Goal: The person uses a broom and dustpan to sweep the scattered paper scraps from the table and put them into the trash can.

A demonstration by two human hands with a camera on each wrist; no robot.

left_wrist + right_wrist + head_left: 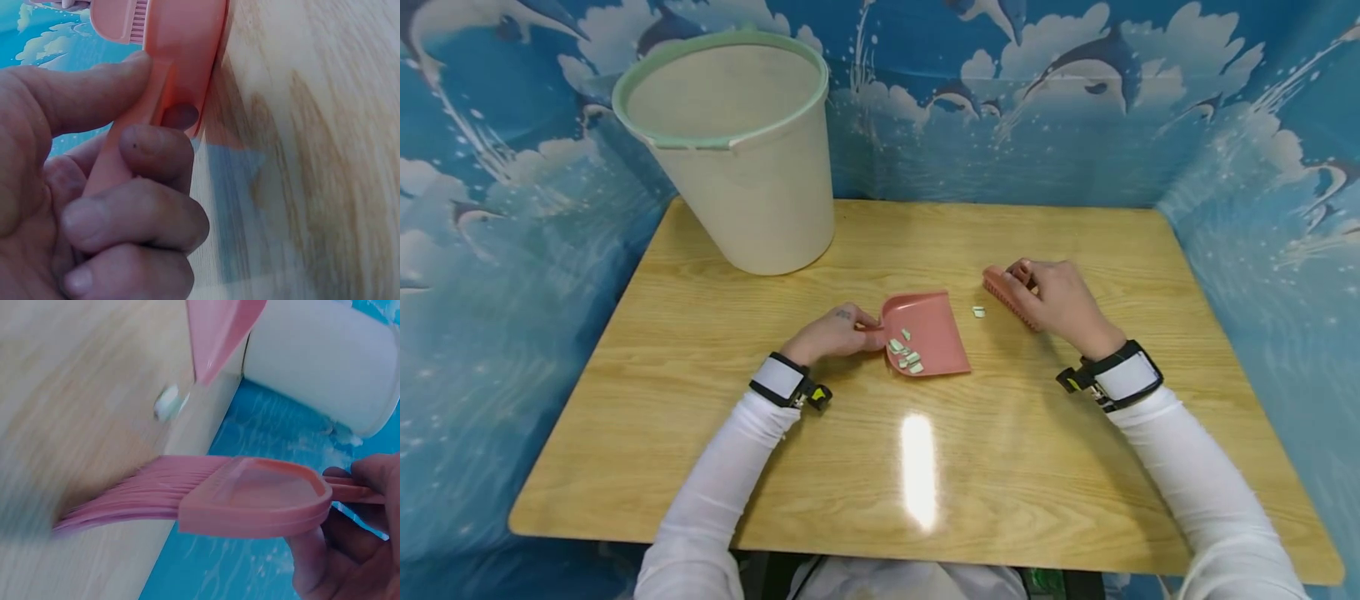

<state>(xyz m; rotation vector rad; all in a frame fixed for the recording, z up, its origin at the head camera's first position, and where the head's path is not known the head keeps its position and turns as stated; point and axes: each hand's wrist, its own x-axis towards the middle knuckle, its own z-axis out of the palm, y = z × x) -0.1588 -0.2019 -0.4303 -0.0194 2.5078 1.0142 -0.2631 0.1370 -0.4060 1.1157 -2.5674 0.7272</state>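
Observation:
My left hand (833, 335) grips the handle of a pink dustpan (934, 333), its fingers wrapped round it in the left wrist view. Several pale green scraps (904, 354) lie in the pan, near the handle side. In my right hand (1063, 302) is the handle of a small pink brush (250, 494). Its bristles meet the tabletop and bend in the right wrist view. One more pale scrap (978, 312) lies on the wood between the brush and the pan's open front edge.
A tall cream bin (767, 192) with a green rim stands at the table's back left. The wooden table (820, 467) has walls of blue dolphin-print sheeting (1000, 158) at its back and sides.

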